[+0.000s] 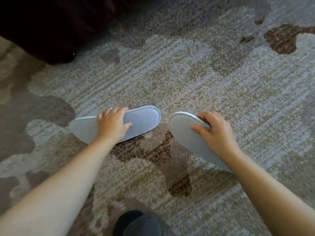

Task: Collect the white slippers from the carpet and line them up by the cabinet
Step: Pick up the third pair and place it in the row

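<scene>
- Head view, floor: a patterned carpet (196,74) in pale grey-blue, beige and brown patches fills the frame.
- Head view, 11 o'clock: a dark furnishing (51,26) occupies the corner, its lower edge standing on the carpet; its nature cannot be determined.
- Head view, 6 o'clock: a dark rounded object (138,223) sits at the bottom edge; what it is cannot be determined.
- Left hand (112,124): at about 9 o'clock of centre, forearm entering from 7 o'clock. The fingers are curled over the far edge of the left slipper (141,123) and the thumb lies across its textured sole, so the hand grips it round the middle.
- Left slipper: white, turned sole towards the camera, lying roughly crosswise, one end pointing to 3 o'clock and the other to 9 o'clock. Whether its lower edge touches the carpet cannot be determined.
- Right hand (216,133): at about 4 o'clock of centre, forearm entering from 5 o'clock. The thumb presses on the sole and the fingers wrap behind the far edge of the right slipper (185,132), pinching it.
- Right slipper: white, sole towards the camera, tilted, its rounded end pointing to 11 o'clock and its other end running under the wrist towards 5 o'clock.
- The two slippers are near one another, apart, with a strip of carpet between their ends.
</scene>
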### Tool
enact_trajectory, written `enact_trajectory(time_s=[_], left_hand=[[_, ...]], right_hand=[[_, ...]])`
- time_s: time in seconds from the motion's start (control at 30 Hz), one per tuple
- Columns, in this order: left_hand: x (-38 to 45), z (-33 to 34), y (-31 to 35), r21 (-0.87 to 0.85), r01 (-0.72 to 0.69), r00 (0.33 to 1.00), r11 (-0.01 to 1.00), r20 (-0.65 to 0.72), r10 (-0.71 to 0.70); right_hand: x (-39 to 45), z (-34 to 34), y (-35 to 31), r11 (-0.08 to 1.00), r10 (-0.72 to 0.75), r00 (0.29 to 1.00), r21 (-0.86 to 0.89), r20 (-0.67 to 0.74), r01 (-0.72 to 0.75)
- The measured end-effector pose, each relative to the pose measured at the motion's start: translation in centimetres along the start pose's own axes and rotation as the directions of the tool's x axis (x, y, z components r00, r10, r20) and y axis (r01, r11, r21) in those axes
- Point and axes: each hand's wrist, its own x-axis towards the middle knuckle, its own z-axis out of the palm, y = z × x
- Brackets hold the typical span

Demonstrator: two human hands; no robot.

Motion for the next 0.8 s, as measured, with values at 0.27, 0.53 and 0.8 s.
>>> enact_trajectory(time_s=[0.27,0.53,0.8], left_hand=[[-2.6,-1.3,0.9,-0.114,-0.089,0.996,0.99,-0.014,0.088],[-12.6,-17.9,8.1,-0.363,-0.138,0.987,0.922,0.028,0.159],[-23.3,-44.6,18.2,-0.497,-0.255,0.961,0.83,-0.038,0.273]], right_hand=[[-1.1,-2.7,0.9,0.994,0.076,0.991,0.085,-0.112,-0.066],[-10.5,-15.0,-8.7,0.938,0.218,0.964,0.306,-0.149,-0.165],[-20.2,-37.4,-24.0,0.873,0.264,0.903,0.481,-0.339,-0.074]])
